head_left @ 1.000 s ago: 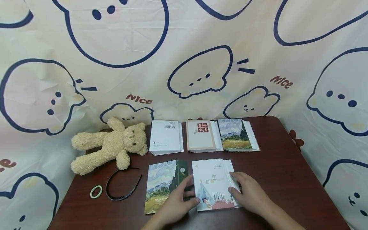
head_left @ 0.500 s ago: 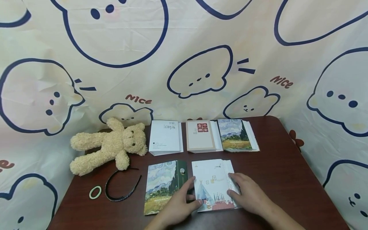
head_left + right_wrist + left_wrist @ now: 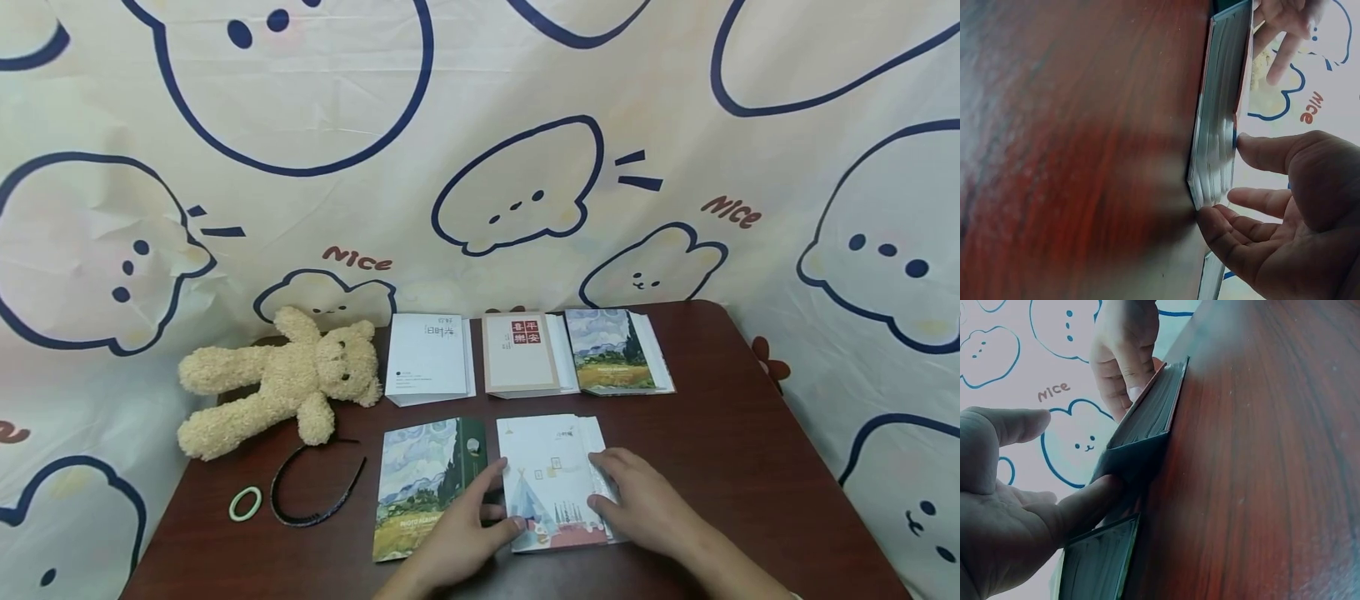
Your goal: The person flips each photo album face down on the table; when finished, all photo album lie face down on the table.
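A white photo album point(image 3: 555, 479) with a blue tent drawing lies on the dark table in the head view. My left hand point(image 3: 468, 529) is at its left side; in the left wrist view the thumb point(image 3: 1094, 497) touches the spine, with another finger held apart. At the right edge, my right hand point(image 3: 648, 504) rests its thumb and fingertips on the album's cover edge and page side, fingers gently bent. Left of it lies a green album point(image 3: 420, 487) with a painted landscape cover, partly hidden by my left hand.
Along the back stand a white album point(image 3: 427, 358), a beige album point(image 3: 522, 358) and another landscape album point(image 3: 611, 354). A teddy bear point(image 3: 285, 379), a black headband point(image 3: 300, 521) and a pale green ring point(image 3: 245, 504) lie at left. A printed cloth point(image 3: 480, 100) hangs behind.
The head view has shifted slightly, so everything sits a little further left. Both hands stay at the sides of the white album.
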